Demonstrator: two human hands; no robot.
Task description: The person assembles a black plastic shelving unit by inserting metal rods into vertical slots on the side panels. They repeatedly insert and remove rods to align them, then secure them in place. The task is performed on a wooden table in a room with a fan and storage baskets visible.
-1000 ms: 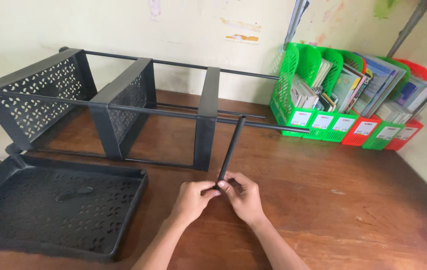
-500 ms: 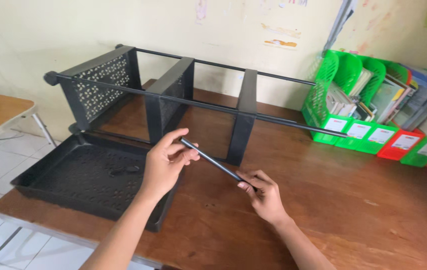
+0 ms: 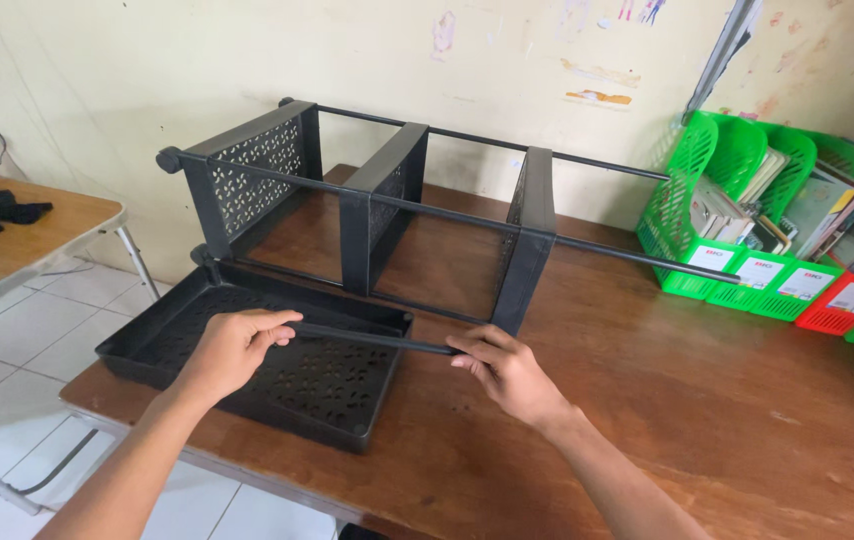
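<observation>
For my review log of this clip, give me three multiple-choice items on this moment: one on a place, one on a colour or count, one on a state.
1. Where is the loose black tray?
A. on the wooden table's left corner
B. on the floor
C. in a green file holder

2. How many perforated shelves are threaded on the rack?
A. one
B. three
C. five

3. How is the black rod held?
A. upright by one hand
B. level, left hand and right hand at its ends
C. lying untouched

Answers: 1 A, it overhangs the edge; 2 B, three panels show; 3 B, each hand grips one end.
</observation>
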